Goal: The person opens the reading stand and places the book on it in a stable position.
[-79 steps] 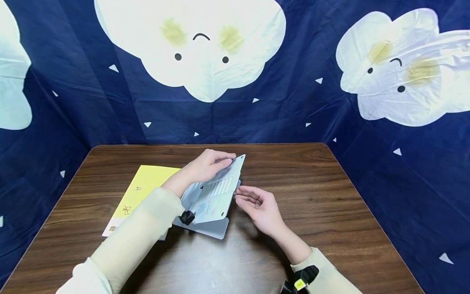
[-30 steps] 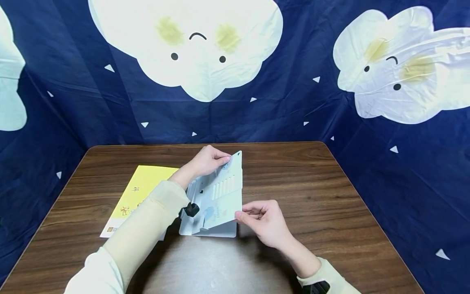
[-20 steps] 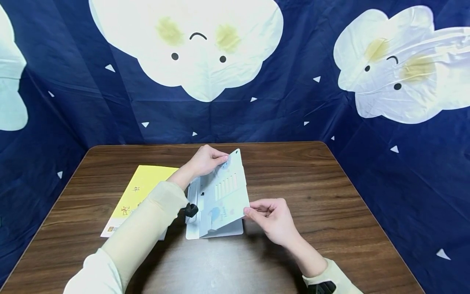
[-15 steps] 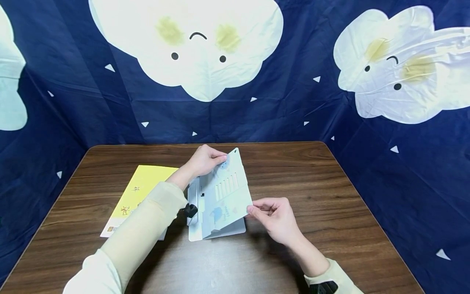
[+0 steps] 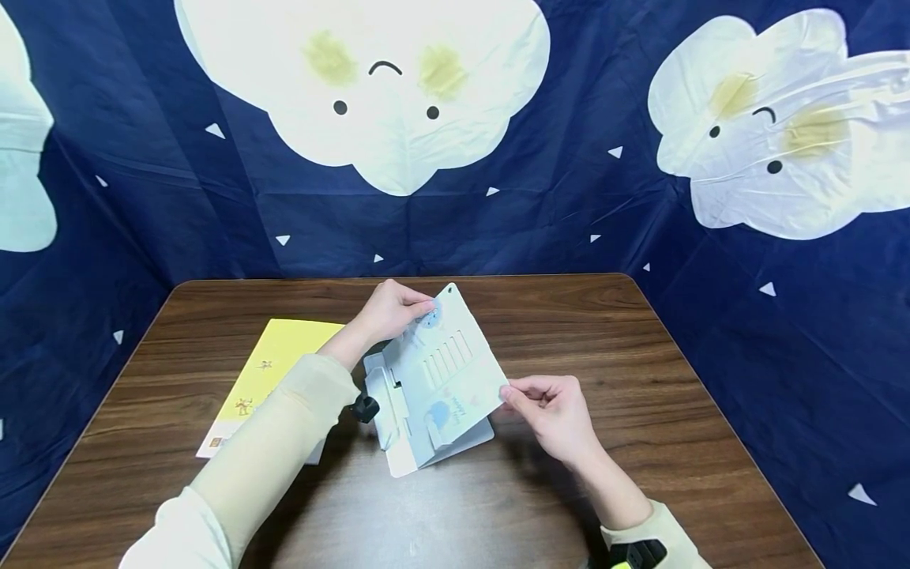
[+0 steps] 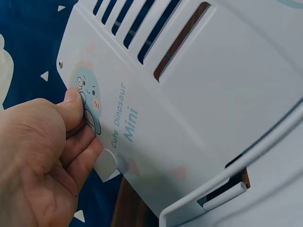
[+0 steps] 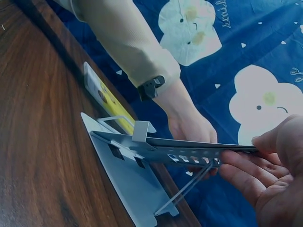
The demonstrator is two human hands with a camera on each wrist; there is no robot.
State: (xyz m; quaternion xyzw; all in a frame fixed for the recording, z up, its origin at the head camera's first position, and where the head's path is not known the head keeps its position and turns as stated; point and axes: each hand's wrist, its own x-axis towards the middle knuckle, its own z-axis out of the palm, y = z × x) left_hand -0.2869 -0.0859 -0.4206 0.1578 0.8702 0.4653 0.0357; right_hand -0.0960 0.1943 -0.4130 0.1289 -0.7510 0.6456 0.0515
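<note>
Against a second ago, the pale-blue stand [image 5: 472, 379] has turned counterclockwise, its base [image 5: 402, 461], partly hidden, apparently resting on the table [image 5: 604, 348] right of the yellow booklet [image 5: 280, 367]. The left hand [image 5: 391, 311] pinches the slotted panel [image 6: 232, 66] near its top; the right hand [image 5: 554, 415] pinches its right corner.

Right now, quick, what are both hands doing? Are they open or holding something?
Left hand: holding the stand, thumb on the blue dinosaur.
Right hand: holding the same stand, by a corner.
</note>
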